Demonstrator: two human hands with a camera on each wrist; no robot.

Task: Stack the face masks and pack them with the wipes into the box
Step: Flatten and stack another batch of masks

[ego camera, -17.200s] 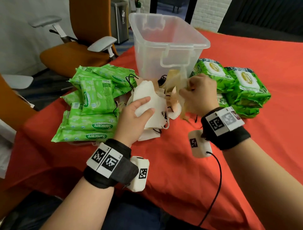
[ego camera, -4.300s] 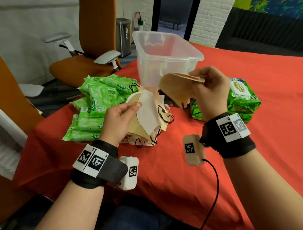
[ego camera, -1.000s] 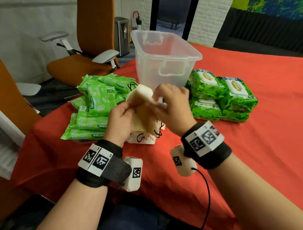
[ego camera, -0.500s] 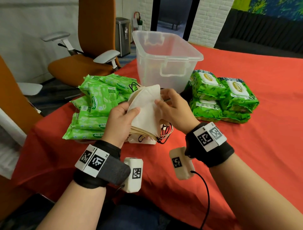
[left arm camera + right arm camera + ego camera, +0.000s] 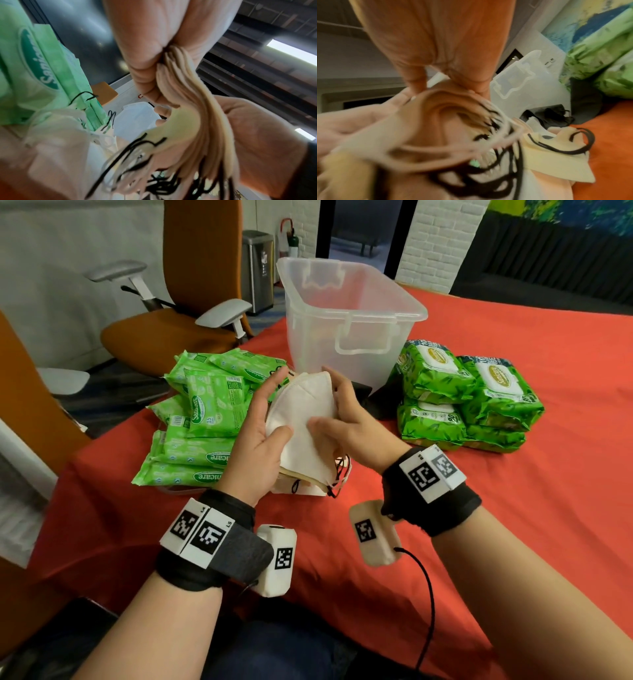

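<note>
A stack of folded face masks (image 5: 303,419), white on top and tan below, is held upright above the red table between both hands. My left hand (image 5: 258,440) grips its left side, thumb on the front. My right hand (image 5: 346,422) holds the right side, thumb pressing the top mask. The left wrist view shows the stack's layered edges (image 5: 192,108) pinched in my fingers, with black ear loops (image 5: 154,175) hanging. More loose masks (image 5: 556,159) lie on the cloth beneath. A clear plastic box (image 5: 349,316) stands just behind, with nothing seen inside.
Flat green wipe packs (image 5: 205,422) are piled left of the masks. Thicker green wipe packs (image 5: 466,398) are stacked at the right. A black mask (image 5: 553,115) lies by the box. Orange office chairs (image 5: 191,302) stand past the table's left edge.
The right hand has laid a white mask on the stack and now squares it up with the left. Both hands shifted slightly; the stack stays above the loose masks.
</note>
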